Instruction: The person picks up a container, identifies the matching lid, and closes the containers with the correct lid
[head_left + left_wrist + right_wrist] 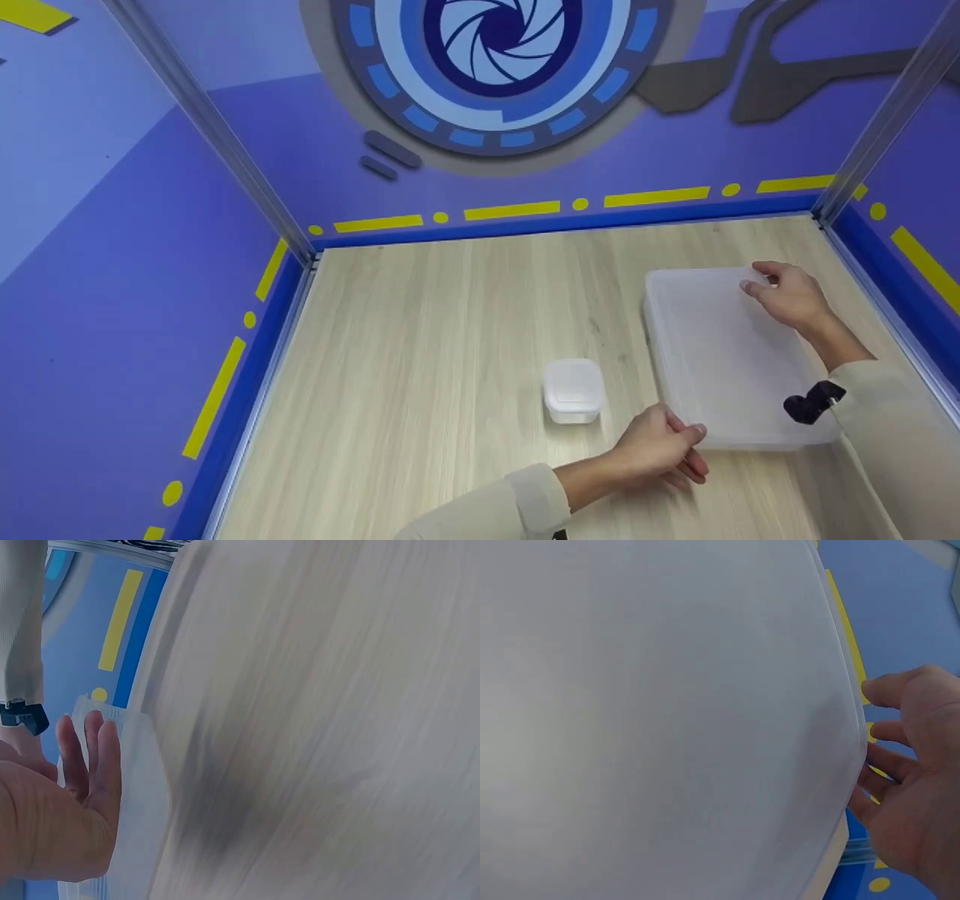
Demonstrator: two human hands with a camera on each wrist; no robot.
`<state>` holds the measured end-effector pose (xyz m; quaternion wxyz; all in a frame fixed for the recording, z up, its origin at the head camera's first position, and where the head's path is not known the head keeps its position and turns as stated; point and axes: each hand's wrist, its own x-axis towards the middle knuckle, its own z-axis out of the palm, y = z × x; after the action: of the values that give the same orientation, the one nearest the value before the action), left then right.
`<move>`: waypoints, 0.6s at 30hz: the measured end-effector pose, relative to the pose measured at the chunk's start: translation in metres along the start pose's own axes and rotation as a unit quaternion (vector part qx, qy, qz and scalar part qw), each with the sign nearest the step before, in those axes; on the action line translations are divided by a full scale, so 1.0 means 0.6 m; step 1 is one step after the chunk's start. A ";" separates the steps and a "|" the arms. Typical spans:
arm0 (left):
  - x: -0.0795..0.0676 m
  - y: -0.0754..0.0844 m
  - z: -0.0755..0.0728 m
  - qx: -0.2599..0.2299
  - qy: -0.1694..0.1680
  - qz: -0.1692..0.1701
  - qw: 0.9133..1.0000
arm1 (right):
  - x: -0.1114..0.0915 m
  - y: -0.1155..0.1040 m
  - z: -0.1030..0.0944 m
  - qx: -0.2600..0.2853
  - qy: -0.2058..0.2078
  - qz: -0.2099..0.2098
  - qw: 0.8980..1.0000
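A large, flat, translucent plastic box with a lid (727,352) lies on the right side of the table. At its near left corner is my left hand (660,450), thumb close to the lid's corner and the other fingers lower down. Those fingers look fairly straight in the left wrist view, where the left hand (67,802) overlaps the box (142,787). My right hand (795,296) is at the far right corner. Seen from the right wrist, the fingers of that hand (922,772) are spread and loosely bent beside the lid's edge (855,712), some partly behind it.
A small white lidded plastic container (574,391) stands left of the large box on the wood-grain table (420,360). Blue printed panels (525,195) enclose the table at the back and both sides, with metal posts (217,135) at the corners.
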<state>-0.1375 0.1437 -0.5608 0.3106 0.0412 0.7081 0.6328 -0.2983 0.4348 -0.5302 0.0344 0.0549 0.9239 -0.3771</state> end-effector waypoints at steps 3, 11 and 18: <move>0.004 -0.002 -0.002 -0.004 0.026 0.002 1.000 | -0.001 0.004 0.000 0.015 0.015 0.010 1.000; 0.018 -0.006 -0.012 -0.041 0.024 0.027 0.998 | -0.003 0.017 0.003 0.017 0.036 0.033 0.999; 0.021 -0.002 -0.017 -0.009 0.017 0.041 0.999 | -0.003 0.019 0.004 0.002 0.038 0.029 0.999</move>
<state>-0.1522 0.1406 -0.5671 0.2725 0.0563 0.7053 0.6521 -0.2951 0.4412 -0.5396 0.0102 0.0956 0.9218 -0.3755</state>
